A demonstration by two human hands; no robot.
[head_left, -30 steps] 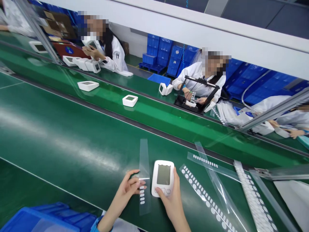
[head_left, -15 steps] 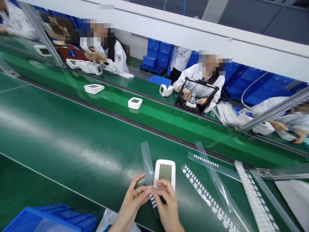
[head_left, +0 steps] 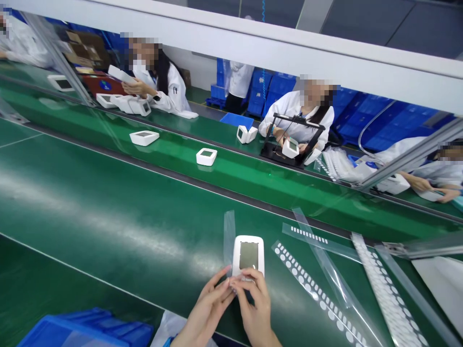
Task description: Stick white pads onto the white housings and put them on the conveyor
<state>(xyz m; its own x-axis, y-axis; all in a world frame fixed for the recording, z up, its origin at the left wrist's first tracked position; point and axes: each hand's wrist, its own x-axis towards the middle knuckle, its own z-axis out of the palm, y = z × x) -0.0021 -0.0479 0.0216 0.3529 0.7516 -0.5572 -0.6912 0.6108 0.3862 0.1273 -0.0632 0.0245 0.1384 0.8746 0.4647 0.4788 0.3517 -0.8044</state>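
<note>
A white device (head_left: 249, 251) with a grey screen lies on the green table in front of me. My left hand (head_left: 213, 301) and my right hand (head_left: 256, 301) meet at its lower edge, fingertips pinched together. A clear strip (head_left: 229, 236) passes from the device's left side toward my left fingers, which close on it. What my right fingertips pinch is too small to make out. To the right lie a strip of white round stickers (head_left: 311, 289) and a clear strip with small white ovals (head_left: 309, 235).
Beyond the table edge, a green conveyor (head_left: 173, 149) carries two white devices (head_left: 206, 156). More sticker sheets (head_left: 388, 294) lie at the right. A blue bin (head_left: 72, 332) is at the lower left. People in white coats work across the belt.
Both hands have shifted slightly right, and the clear strip now stands more upright beside the device. The belt devices moved a little right. Across the belt, two people have lifted devices.
</note>
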